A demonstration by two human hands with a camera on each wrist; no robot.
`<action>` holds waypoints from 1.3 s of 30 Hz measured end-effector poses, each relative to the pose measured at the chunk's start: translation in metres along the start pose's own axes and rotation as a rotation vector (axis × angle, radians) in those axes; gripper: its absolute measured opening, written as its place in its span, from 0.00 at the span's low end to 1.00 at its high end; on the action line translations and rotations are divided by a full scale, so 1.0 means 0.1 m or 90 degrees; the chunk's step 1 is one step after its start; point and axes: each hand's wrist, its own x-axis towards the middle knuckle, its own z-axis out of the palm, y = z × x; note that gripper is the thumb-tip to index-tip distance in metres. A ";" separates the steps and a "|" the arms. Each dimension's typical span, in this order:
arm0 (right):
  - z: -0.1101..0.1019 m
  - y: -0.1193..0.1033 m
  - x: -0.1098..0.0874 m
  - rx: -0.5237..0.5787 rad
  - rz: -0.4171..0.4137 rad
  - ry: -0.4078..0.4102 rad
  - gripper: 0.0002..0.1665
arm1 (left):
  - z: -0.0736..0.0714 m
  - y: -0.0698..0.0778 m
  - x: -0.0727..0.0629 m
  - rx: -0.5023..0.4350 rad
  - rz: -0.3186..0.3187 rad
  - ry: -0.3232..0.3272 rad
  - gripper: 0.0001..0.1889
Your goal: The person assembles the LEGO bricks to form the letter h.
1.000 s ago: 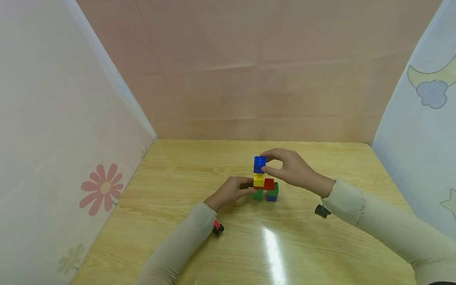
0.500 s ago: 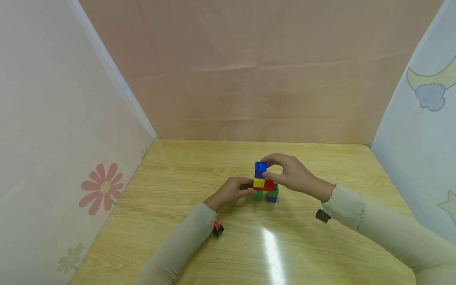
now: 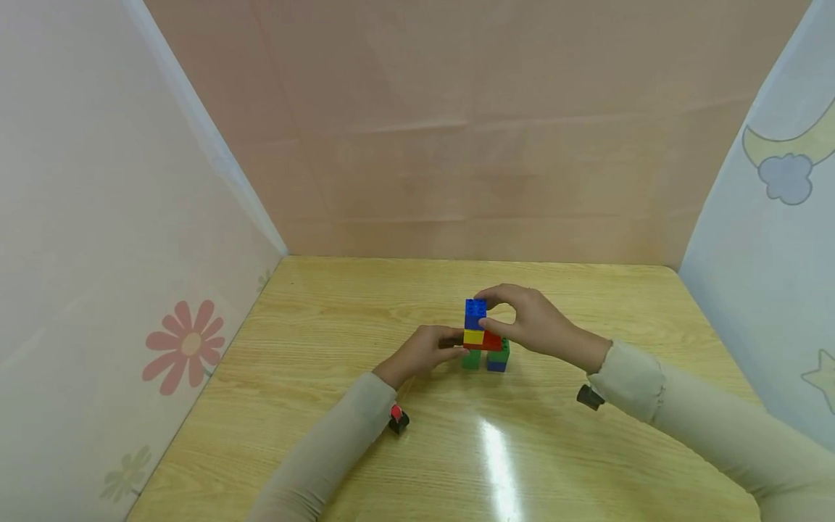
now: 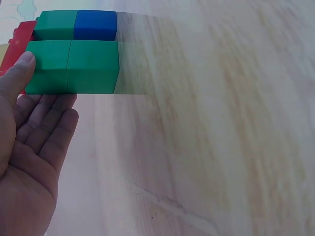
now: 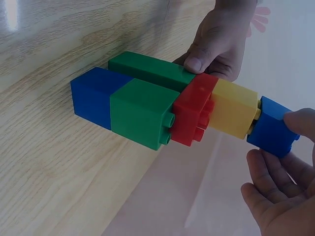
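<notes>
My right hand [image 3: 540,322] pinches a blue brick [image 5: 270,128] between thumb and fingers, atop a yellow brick [image 5: 234,108]. Yellow studs still show in a narrow gap between the two, and the blue one looks slightly tilted. Beneath the yellow brick lies a red brick [image 5: 189,115] bridging two columns. One column is two green bricks [image 4: 69,67]; the other is a green brick [image 5: 142,114] over a lower blue brick [image 5: 96,98]. My left hand [image 3: 424,353] holds the structure at the upper green brick and red brick, thumb on the near side.
The build stands on a wood-grain table [image 3: 313,319]. A peach-coloured backdrop [image 3: 417,145] rises behind, with patterned side panels [image 3: 98,217] at left and right. Dark wrist cameras [image 3: 590,397] hang below both sleeves.
My right hand has come down with the blue brick, shifting it from higher above the yellow brick onto its studs. The left hand and the lower bricks stay in place.
</notes>
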 end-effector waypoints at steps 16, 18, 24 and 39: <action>-0.01 -0.04 -0.02 -0.010 0.008 -0.004 0.23 | 0.00 0.01 0.00 0.007 0.005 -0.002 0.26; -0.01 -0.04 -0.02 -0.011 0.009 -0.003 0.23 | 0.00 0.01 0.00 0.010 0.007 -0.001 0.27; 0.00 -0.04 -0.02 -0.023 0.005 -0.003 0.24 | 0.00 -0.01 -0.01 0.013 0.009 -0.002 0.27; -0.02 -0.05 -0.01 -0.035 0.011 -0.007 0.24 | 0.00 0.00 -0.01 0.019 0.010 0.006 0.25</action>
